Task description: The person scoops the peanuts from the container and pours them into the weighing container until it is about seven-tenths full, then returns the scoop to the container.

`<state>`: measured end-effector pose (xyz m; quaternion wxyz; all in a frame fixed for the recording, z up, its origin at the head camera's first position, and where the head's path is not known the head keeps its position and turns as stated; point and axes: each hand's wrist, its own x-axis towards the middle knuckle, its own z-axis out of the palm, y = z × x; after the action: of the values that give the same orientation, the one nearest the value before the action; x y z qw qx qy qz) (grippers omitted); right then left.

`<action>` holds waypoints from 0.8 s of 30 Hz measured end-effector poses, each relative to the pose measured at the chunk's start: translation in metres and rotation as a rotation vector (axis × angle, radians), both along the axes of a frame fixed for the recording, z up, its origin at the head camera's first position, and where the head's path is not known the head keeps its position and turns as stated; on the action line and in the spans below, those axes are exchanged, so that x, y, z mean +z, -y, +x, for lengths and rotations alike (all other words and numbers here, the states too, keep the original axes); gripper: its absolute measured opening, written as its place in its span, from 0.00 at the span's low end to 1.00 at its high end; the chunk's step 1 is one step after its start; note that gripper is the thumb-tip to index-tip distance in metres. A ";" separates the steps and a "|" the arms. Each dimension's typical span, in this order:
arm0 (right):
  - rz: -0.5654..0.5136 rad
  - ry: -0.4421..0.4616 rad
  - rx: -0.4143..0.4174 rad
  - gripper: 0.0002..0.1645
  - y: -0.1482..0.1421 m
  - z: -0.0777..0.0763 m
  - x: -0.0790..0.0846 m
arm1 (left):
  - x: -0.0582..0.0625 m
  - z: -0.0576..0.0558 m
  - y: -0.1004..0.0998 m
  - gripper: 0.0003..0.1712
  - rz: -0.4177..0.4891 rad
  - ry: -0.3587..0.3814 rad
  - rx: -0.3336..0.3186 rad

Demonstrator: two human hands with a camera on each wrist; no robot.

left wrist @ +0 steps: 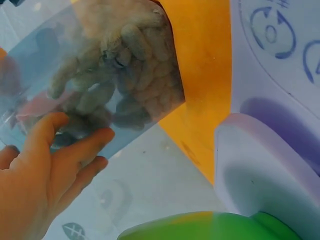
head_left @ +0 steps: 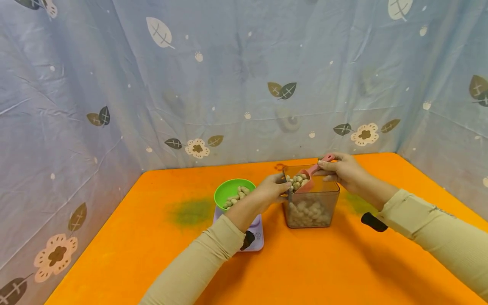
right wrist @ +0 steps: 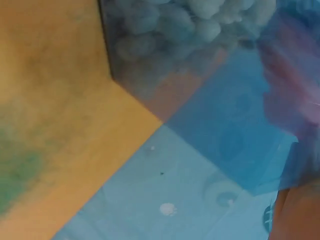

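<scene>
A pink scoop (head_left: 314,169) heaped with peanuts (head_left: 297,182) tilts in the mouth of a clear, smoky box (head_left: 333,201). Above the box's right side, my right hand (head_left: 346,170) grips the scoop by its handle. My left hand (head_left: 270,189) touches the box's left wall near the rim, its fingers fairly straight and spread in the left wrist view. More peanuts lie inside the box. To the left, a green bowl (head_left: 224,192) with some peanuts sits on a purple kitchen scale (head_left: 258,243), partly hidden by my left forearm. The right wrist view shows only an edge of my right hand.
An orange cloth (head_left: 160,254) with greenish patches covers the table. Light blue curtains (head_left: 228,84) printed with leaves and flowers enclose the back and sides. Black wrist pieces (head_left: 373,222) hang below both sleeves.
</scene>
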<state>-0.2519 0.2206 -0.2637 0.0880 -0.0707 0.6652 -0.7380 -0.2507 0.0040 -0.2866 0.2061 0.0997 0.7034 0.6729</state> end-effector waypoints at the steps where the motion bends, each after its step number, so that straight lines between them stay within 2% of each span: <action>1: -0.036 0.010 0.001 0.06 -0.003 0.000 -0.001 | 0.000 0.000 0.000 0.28 -0.003 0.001 0.002; 6: -0.192 0.076 0.018 0.10 -0.017 0.001 -0.005 | 0.001 0.002 -0.001 0.29 -0.006 0.006 0.007; 9: -0.251 0.094 0.020 0.07 -0.023 0.002 -0.008 | 0.001 0.003 -0.001 0.29 -0.006 0.006 -0.007; 11: -0.290 0.099 0.020 0.05 -0.026 0.003 -0.009 | 0.001 0.003 -0.001 0.30 -0.009 0.002 -0.014; 16: -0.377 0.104 0.021 0.12 -0.035 0.006 -0.010 | 0.000 0.003 -0.001 0.30 -0.013 0.005 -0.003; 24: -0.534 0.103 0.038 0.12 -0.047 0.008 -0.007 | 0.001 0.003 -0.001 0.30 -0.014 -0.002 0.024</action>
<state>-0.2440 0.2680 -0.2708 0.1136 -0.0663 0.4404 -0.8881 -0.2479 0.0045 -0.2852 0.1981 0.0906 0.7095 0.6701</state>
